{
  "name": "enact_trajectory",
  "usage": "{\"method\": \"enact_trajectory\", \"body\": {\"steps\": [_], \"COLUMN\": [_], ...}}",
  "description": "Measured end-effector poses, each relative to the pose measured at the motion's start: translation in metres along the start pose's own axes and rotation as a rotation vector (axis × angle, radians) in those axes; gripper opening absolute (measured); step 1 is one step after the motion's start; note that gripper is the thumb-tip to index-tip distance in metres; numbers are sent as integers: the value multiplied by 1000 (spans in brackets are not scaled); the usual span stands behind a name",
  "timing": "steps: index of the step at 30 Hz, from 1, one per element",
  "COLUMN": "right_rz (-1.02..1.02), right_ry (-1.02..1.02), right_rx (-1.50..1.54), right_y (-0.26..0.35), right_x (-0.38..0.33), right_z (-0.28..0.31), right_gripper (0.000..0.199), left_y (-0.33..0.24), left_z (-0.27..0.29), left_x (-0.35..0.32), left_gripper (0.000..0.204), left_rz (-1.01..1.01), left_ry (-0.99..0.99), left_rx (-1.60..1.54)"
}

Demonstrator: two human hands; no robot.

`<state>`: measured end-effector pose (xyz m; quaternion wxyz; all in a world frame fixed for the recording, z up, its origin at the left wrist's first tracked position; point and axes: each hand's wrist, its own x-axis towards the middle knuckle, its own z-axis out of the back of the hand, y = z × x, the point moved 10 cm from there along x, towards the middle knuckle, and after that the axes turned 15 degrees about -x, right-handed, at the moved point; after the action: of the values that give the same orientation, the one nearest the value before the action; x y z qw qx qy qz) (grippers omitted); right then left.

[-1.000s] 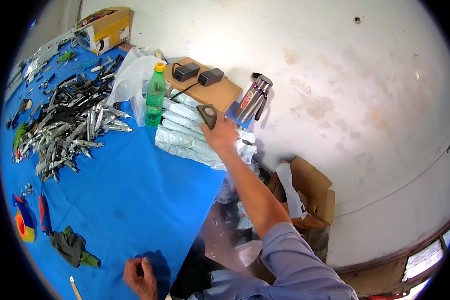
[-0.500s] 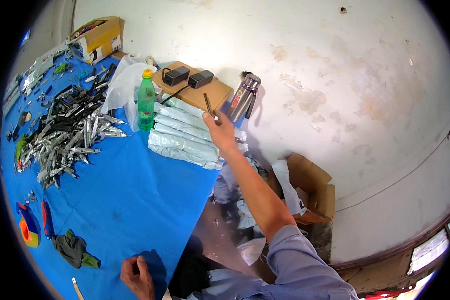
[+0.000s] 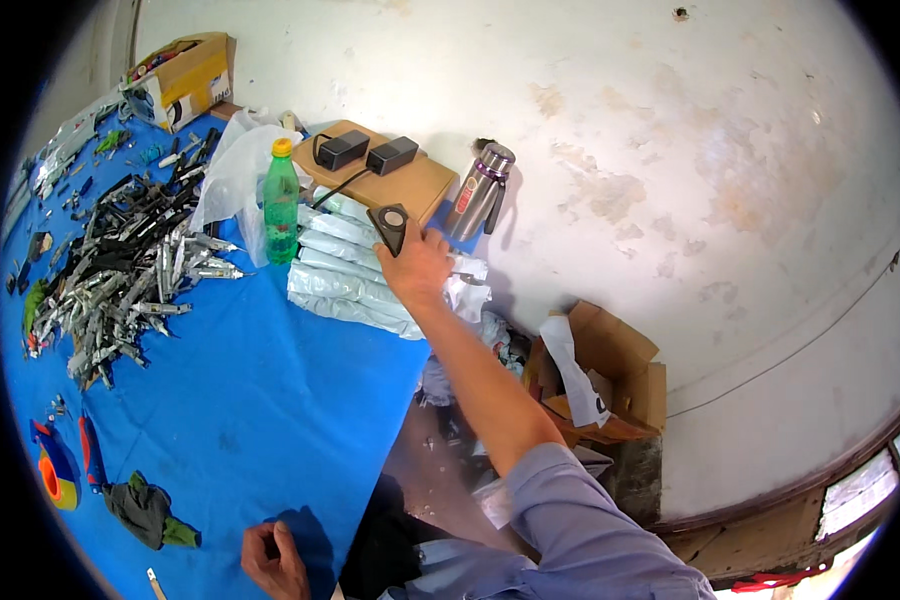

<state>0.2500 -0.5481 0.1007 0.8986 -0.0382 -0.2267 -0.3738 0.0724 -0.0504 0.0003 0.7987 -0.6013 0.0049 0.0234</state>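
Observation:
My right hand (image 3: 418, 266) grips a flat dark phone-like object (image 3: 391, 228) with a round ringed disc on its face. It is held above a row of silver-white plastic packets (image 3: 355, 285), and the fingers hide its lower part. Beyond the packets, two black power adapters (image 3: 368, 154) rest on a brown cardboard box (image 3: 425, 186). My left hand (image 3: 275, 560) lies at the near edge of the blue-covered table (image 3: 260, 400), its fingers curled loosely in and nothing visible in them.
A green bottle (image 3: 280, 205) and a steel flask (image 3: 480, 192) flank the packets. Many metal-and-black parts (image 3: 135, 270) are heaped on the left. Nearer lie a tape dispenser (image 3: 58, 478) and a dark cloth (image 3: 140, 510). An opened carton (image 3: 610, 375) stands right of the table.
My right hand has moved slightly left and nearer. The object in it has turned from edge-on to show its face with the round disc. My left hand stays put.

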Motion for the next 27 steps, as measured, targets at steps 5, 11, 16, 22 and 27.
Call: {"method": "enact_trajectory", "body": {"steps": [5,11,16,22,27], "right_rz": [23,93,141,286,507], "right_ry": [-77,-52,-31,-290,-267], "right_rx": [-63,-23,-11,144,396], "right_y": [12,27,10,-4,28], "right_x": [-8,-18,-34,-70,-159], "right_z": [-23,-14,1,33,66], "right_gripper": [79,81,78,59,36], "left_y": [-12,0,1,12,1], "left_z": [0,5,1,0,3], "left_x": [-2,-1,0,1,2], "left_gripper": [25,22,20,17,15], "left_rz": [2,5,-193,-163,-224], "left_ry": [-15,-22,-81,-90,-120], "left_rx": [-56,-29,-48,-112,-103]}}
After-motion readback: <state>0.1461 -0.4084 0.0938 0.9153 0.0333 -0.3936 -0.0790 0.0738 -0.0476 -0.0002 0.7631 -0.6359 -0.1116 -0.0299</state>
